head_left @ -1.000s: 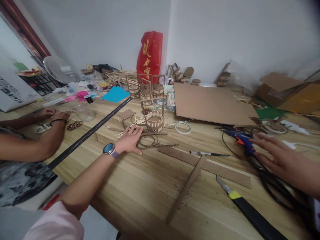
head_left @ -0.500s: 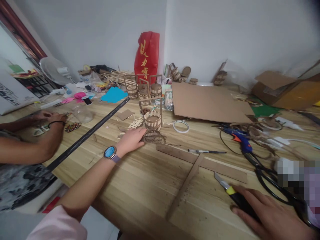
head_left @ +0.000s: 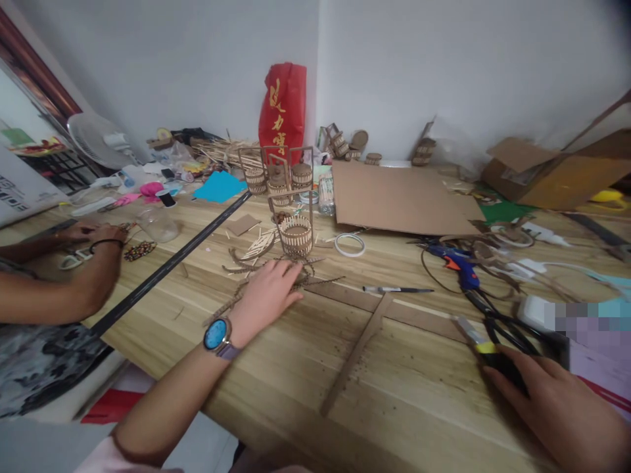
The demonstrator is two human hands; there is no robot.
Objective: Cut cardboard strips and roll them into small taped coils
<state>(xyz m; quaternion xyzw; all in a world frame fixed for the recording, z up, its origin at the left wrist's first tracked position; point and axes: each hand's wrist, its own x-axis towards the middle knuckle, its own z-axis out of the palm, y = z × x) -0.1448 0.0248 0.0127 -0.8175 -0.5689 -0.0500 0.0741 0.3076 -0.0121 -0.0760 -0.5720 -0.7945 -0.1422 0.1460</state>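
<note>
the left hand (head_left: 269,295) lies palm down with its fingers a little apart, over thin curled brown strips (head_left: 251,263); whether any strip is pinched beneath the palm, i cannot tell. the right hand (head_left: 562,401) has its fingers closed round the black handle of a utility knife (head_left: 486,347), the blade pointing away from the person, near the right end of a flat cardboard strip (head_left: 345,295). a narrower cardboard strip (head_left: 355,355) meets that one and slants toward the table's near edge, with dark crumbs about it. just beyond the left fingertips a slatted basket (head_left: 297,236) stands upright with its tall handle raised, pale sticks (head_left: 259,244) to its left and a white ring (head_left: 350,245) to its right. a pen (head_left: 398,290) lies behind the flat strip, and near the knife are black-handled scissors (head_left: 493,322) and a blue glue gun (head_left: 461,269). farther out, three smaller-looking baskets (head_left: 255,180) stand together in front of a red bag (head_left: 283,105), between blue paper (head_left: 220,187) and a large cardboard sheet (head_left: 404,197). over on the left of the wooden table (head_left: 276,374), past a long black strip (head_left: 172,263), another person's hands (head_left: 106,235) work close to a clear jar (head_left: 158,226).
</note>
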